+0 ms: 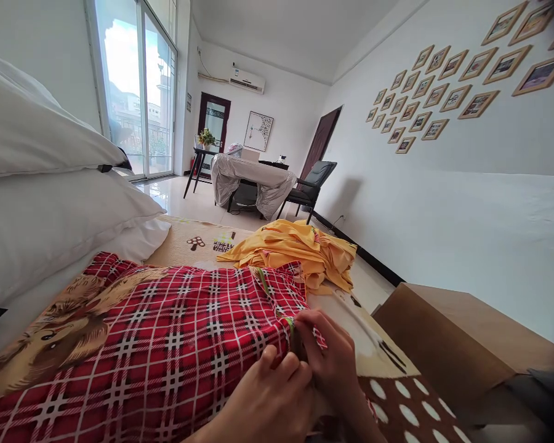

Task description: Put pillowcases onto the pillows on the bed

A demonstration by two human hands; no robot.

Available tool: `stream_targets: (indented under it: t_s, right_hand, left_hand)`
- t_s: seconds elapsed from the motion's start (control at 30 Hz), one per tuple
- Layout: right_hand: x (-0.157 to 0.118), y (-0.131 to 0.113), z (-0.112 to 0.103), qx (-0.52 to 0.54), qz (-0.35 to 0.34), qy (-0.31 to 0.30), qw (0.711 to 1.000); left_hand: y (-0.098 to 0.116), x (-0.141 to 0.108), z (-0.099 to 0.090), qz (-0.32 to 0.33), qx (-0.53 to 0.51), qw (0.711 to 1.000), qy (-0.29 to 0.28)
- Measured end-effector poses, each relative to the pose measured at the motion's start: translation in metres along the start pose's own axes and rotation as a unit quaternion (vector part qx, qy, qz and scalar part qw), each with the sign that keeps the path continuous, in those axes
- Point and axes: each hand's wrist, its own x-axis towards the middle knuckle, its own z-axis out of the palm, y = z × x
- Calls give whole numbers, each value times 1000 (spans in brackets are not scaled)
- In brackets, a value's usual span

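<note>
A red plaid pillowcase [180, 332] with a brown furry animal print lies across the bed, puffed up as if filled. My left hand [272, 391] is closed on its right-hand edge, fingers curled at the fabric. Just beyond and to the right, my right hand [330, 344] pinches the same edge near a green-patterned strip. The hands touch or nearly touch each other. My fingers hide part of the edge, and I cannot make out what lies inside.
White pillows [60, 215] are stacked at the left. A crumpled yellow cloth [295, 246] lies beyond the pillowcase on the patterned blanket [194, 237]. A cardboard box [480, 326] stands at the right. Farther back are a covered table [253, 171] and a black chair [311, 184].
</note>
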Motion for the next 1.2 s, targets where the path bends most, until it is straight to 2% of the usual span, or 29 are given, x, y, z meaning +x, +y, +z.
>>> stream_targets:
  t_s: [0.37,0.57,0.63,0.7,0.8,0.87,0.97,1.07,1.13,1.2]
  right_hand:
    - [-2,0,-5,-12,28,15,999]
    - [-1,-1,-6,-17,30,27,999]
    - [-1,-1,-6,-18,23,29,999]
    - [-2,0,-5,-19,20,27,999]
    - [-2,1,-4,-18,8,22,1000]
    - [-1,1,-3,-15,-6,21,1000]
    - [1,0,0,-15,-17,9,1000]
    - [1,-1,1,-23,-28,-17,999]
    - [1,-2,2,-23,-38,-33,998]
    - [0,-2,1,-19,-42,-47,998]
  left_hand:
    - [-5,5,-14,43,-49,998,13]
    - [-9,-1,-8,40,-41,998,14]
    - [-11,-2,-6,30,-47,998,-1]
    - [-13,-1,-8,0,-73,997,-34]
    - [-15,4,-14,-82,-163,980,-74]
    - [-18,7,-16,-154,-240,955,-78]
    - [-23,11,-13,-272,-331,902,-55]
    - [-29,13,-7,-370,-361,855,-47]
    - [-33,14,-5,-386,-368,844,-55]
    - [-36,16,-6,-373,-392,839,-67]
